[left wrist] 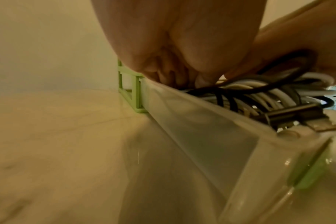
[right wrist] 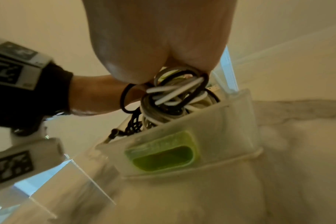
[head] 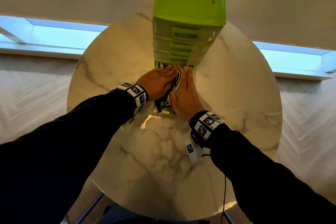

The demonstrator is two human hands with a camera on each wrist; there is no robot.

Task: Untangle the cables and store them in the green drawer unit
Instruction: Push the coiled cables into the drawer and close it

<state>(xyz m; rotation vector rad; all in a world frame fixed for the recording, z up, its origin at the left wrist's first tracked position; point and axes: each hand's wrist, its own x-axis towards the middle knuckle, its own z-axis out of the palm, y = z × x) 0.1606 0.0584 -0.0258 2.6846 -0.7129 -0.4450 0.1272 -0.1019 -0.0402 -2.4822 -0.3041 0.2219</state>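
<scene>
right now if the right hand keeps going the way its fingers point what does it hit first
Probably the lowest shut drawer front of the green plastic drawer unit: the right hand lies on the bundle of black and white cables in the open bottom drawer, fingertips nearly there. Depth is unclear.

No readable words, brand names or numbers appear in any view. The only markings are black-and-white square code patterns on the white wristbands (head: 135, 92) at both wrists and on a loose white tag (head: 190, 149) lying on the marble table (head: 236, 96). They carry no legible letters.
</scene>
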